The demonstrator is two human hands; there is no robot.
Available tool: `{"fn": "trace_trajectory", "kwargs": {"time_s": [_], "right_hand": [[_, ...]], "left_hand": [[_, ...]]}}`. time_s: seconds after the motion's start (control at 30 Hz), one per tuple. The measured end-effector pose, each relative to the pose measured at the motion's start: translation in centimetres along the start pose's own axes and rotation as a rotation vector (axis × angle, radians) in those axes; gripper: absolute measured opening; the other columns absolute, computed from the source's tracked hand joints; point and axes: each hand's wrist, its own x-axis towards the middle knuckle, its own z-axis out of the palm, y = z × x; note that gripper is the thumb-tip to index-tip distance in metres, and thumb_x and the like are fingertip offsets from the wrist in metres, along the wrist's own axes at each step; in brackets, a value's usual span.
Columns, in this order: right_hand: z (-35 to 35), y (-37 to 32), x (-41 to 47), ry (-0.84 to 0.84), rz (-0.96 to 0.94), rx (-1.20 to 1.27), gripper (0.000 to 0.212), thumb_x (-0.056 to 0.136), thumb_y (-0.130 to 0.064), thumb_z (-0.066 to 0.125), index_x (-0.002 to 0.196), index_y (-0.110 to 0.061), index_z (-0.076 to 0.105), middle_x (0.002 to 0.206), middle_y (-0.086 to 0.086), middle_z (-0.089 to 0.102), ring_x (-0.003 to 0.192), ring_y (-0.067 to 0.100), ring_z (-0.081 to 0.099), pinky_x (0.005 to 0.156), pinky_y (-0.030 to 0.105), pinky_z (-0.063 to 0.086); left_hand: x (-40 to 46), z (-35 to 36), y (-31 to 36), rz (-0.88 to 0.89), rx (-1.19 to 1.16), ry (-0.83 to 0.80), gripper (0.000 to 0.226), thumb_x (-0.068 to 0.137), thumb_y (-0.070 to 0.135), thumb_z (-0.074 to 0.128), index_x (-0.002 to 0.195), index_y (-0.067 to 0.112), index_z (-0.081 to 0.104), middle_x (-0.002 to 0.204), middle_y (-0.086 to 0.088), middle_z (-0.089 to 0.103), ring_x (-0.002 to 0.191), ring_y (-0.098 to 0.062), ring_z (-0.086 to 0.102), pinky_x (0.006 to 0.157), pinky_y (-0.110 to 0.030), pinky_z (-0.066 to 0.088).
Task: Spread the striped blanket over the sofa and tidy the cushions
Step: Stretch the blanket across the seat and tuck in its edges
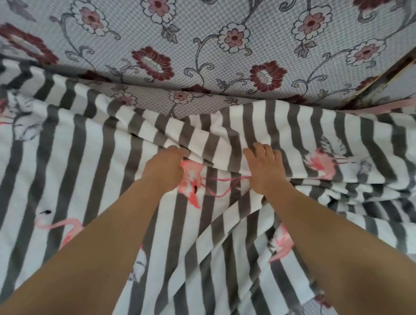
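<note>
The striped blanket (85, 164), grey and white with pink flamingos, lies rumpled over the sofa seat and fills most of the view. Its far edge is bunched into a raised fold near the seat's back. My left hand (165, 169) is closed on that fold at the centre. My right hand (266, 169) grips the same fold a little to the right, fingers curled into the cloth. The sofa's flowered back cushion (219, 35) rises behind the blanket, and a strip of the flowered seat (154, 99) shows between the two.
At the far right, a second flowered cushion or armrest (406, 77) meets the back at an angle. A patch of flowered seat (316, 309) shows at the lower right, where the blanket lies in loose folds.
</note>
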Motion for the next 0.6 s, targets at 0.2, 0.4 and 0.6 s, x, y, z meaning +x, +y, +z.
{"fn": "trace_trajectory", "kwargs": {"time_s": [0.2, 0.4, 0.6], "right_hand": [[-1.3, 2.9, 2.3, 0.239, -0.044, 0.306, 0.014, 0.094, -0.013, 0.04, 0.103, -0.005, 0.049, 0.086, 0.015, 0.065, 0.08, 0.035, 0.062, 0.072, 0.041, 0.046], [0.4, 2.0, 0.8, -0.005, -0.177, 0.107, 0.051, 0.083, -0.026, 0.061, 0.127, -0.015, 0.038, 0.122, 0.009, 0.049, 0.112, 0.03, 0.049, 0.095, 0.042, 0.04], [2.1, 2.2, 2.3, 0.225, -0.089, 0.234, 0.025, 0.091, -0.017, 0.045, 0.115, -0.012, 0.05, 0.115, 0.009, 0.054, 0.108, 0.029, 0.051, 0.096, 0.04, 0.038]], "left_hand": [[2.7, -0.5, 1.0, -0.024, 0.07, 0.079, 0.061, 0.085, 0.001, 0.048, 0.143, 0.018, 0.036, 0.141, -0.006, 0.042, 0.129, -0.028, 0.04, 0.099, -0.046, 0.045], [3.6, -0.7, 2.0, -0.034, 0.139, 0.033, 0.063, 0.083, -0.001, 0.049, 0.141, 0.019, 0.037, 0.136, -0.005, 0.045, 0.125, -0.028, 0.039, 0.099, -0.04, 0.043], [5.7, 0.6, 1.5, 0.029, 0.274, 0.0, 0.075, 0.084, 0.005, 0.054, 0.148, 0.025, 0.022, 0.154, 0.0, 0.023, 0.138, -0.027, 0.026, 0.106, -0.047, 0.037]]}}
